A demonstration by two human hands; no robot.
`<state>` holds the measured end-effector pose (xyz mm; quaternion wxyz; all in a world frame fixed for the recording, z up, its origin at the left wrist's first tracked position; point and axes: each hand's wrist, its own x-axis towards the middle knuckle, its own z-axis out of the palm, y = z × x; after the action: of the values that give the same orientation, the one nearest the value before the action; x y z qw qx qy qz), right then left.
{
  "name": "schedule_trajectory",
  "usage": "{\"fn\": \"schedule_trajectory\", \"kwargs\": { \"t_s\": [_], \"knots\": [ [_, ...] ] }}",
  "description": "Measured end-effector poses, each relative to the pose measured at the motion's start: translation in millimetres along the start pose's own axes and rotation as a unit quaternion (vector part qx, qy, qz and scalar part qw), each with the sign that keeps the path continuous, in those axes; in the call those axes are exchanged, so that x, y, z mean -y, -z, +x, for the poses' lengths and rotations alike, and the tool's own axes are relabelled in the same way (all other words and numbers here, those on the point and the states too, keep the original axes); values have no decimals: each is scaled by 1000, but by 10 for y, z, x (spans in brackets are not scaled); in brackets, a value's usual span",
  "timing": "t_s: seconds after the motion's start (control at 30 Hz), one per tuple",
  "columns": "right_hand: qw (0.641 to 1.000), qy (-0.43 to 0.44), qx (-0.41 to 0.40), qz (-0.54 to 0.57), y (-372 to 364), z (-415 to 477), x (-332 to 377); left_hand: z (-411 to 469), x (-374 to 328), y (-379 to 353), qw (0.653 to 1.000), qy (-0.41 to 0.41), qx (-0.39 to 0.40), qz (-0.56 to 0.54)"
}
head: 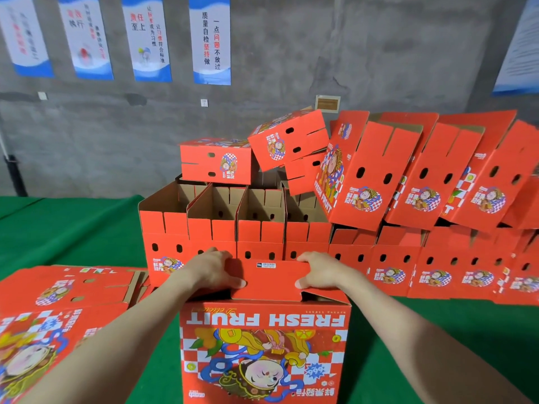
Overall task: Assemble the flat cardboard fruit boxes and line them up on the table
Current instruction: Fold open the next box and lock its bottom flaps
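Observation:
A red "FRESH FRUIT" cardboard box stands upside down in front of me on the green table. Its top flap is folded flat over the opening. My left hand grips the flap's left end, thumb on top. My right hand grips the right end the same way. A stack of flat boxes lies at my left. A row of assembled open boxes stands behind.
More assembled boxes sit tilted on top of the row, and several lean at the right. A grey wall with posters rises behind the table. Green cloth shows at the far left and near right.

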<state>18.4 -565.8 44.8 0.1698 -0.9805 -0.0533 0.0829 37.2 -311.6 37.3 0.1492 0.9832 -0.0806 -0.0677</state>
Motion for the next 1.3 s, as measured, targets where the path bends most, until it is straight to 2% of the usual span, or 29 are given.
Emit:
{"fn": "schedule_trajectory", "kwargs": {
  "t_s": [0.27,0.53,0.6,0.63,0.67,0.7,0.73,0.8,0.83,0.9,0.93,0.97,1.03,1.13,1.2,1.3],
  "knots": [
    [997,1,-57,-54,-149,-53,-13,37,-2,-68,999,8,-27,30],
    [992,-12,-18,-125,-220,-52,4,46,-4,-74,999,12,-36,20],
    [993,-20,-21,-117,-216,-52,1,18,47,-21,993,-1,-31,-114],
    [994,-22,-24,-109,-207,-50,0,-20,102,30,970,0,-23,-240],
    [994,-22,-28,-101,-193,-54,0,-58,164,73,927,8,-26,-373],
    [996,-18,-33,-86,-173,-64,-7,-91,247,85,882,27,-39,-469],
    [998,-12,-42,-55,-152,-80,-16,-136,339,68,852,55,-57,-518],
    [994,0,-75,74,-106,-105,-72,-243,556,-65,847,123,-61,-513],
    [980,-5,-94,177,-81,-121,-113,-308,658,-168,849,148,-33,-507],
    [912,-45,-134,385,-55,-162,-226,-466,792,-365,846,175,35,-503],
    [879,-74,-148,447,-70,-187,-310,-525,834,-437,850,182,53,-492],
    [864,-108,-153,467,-117,-213,-419,-569,867,-485,859,186,62,-473],
    [868,-184,-118,445,-297,-289,-623,-605,872,-542,871,184,59,-452],
    [866,-255,44,427,-644,-465,-700,-612,759,-549,853,185,56,-485],
    [860,-229,105,443,-736,-550,-630,-628,700,-492,851,190,46,-487],
    [862,-176,123,460,-648,-651,-583,-726,741,-349,835,189,59,-513]
  ]
}}
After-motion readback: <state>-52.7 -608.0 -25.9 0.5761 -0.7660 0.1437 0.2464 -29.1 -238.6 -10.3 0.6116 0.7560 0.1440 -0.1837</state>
